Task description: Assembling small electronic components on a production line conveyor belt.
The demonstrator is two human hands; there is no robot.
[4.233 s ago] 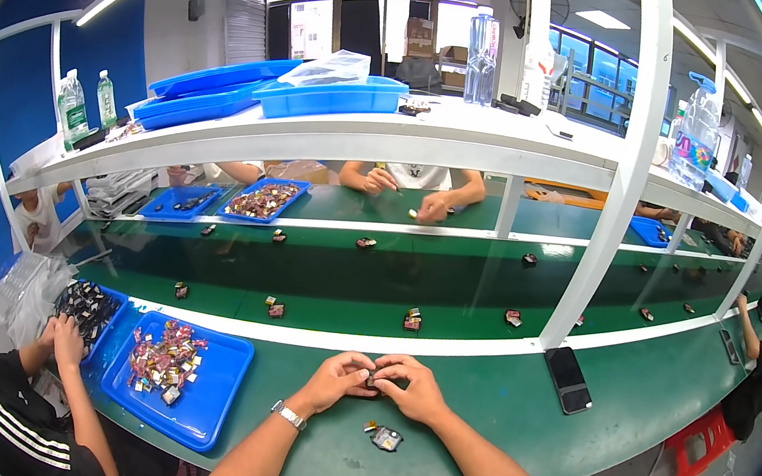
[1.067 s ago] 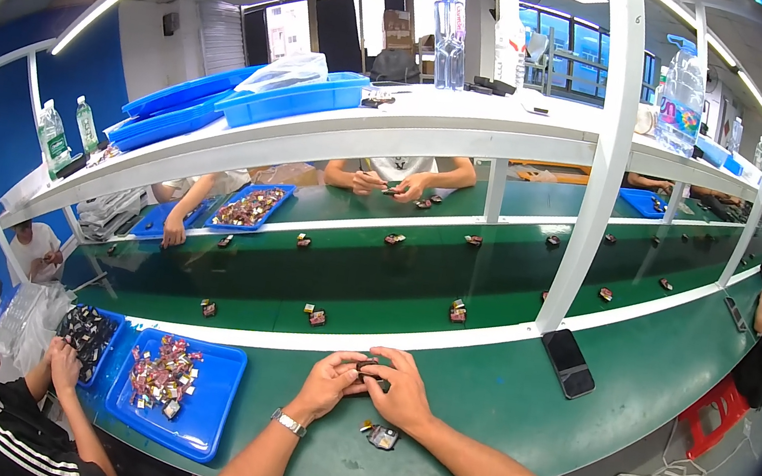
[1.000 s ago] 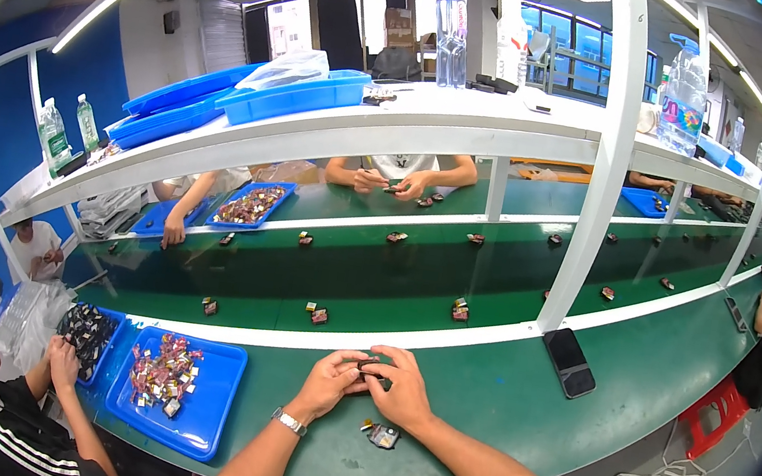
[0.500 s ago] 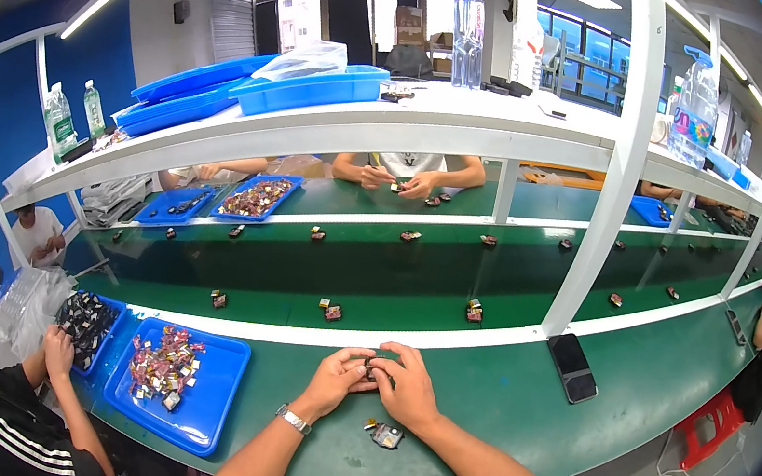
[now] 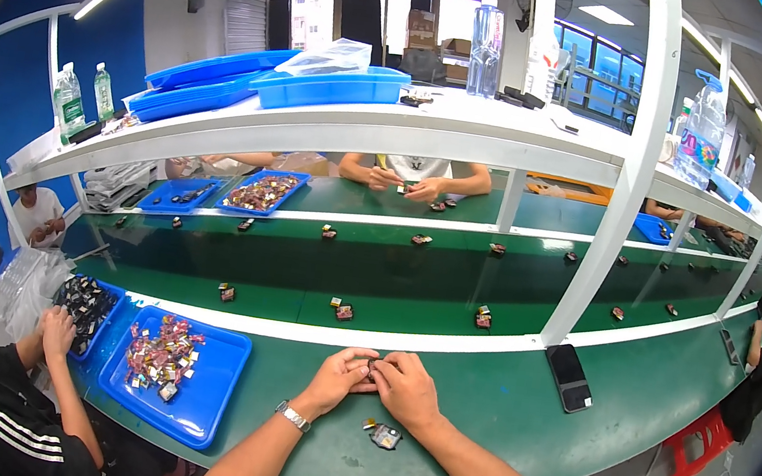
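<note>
My left hand (image 5: 338,381), with a watch at its wrist, and my right hand (image 5: 406,392) meet above the green table. The fingers of both are closed on a small dark part (image 5: 371,374), mostly hidden by the fingertips. Just in front of my hands, on the near side, lies a small electronic assembly (image 5: 384,435) with a silvery piece and a yellowish bit. Left of my left forearm stands a blue tray (image 5: 220,400) with a heap of small parts on red wires (image 5: 165,354).
A black phone (image 5: 568,377) lies on the table to the right, by a white post (image 5: 607,192). Beyond a white rail, small assemblies (image 5: 344,312) sit on the green belt (image 5: 412,291). At left a co-worker (image 5: 3,360) sits beside a tray of black parts (image 5: 87,309).
The view has shifted slightly. My right fingers have curled lower over the small dark part, while the assembly on the table stays put. The co-worker at left has moved their hands a little.
</note>
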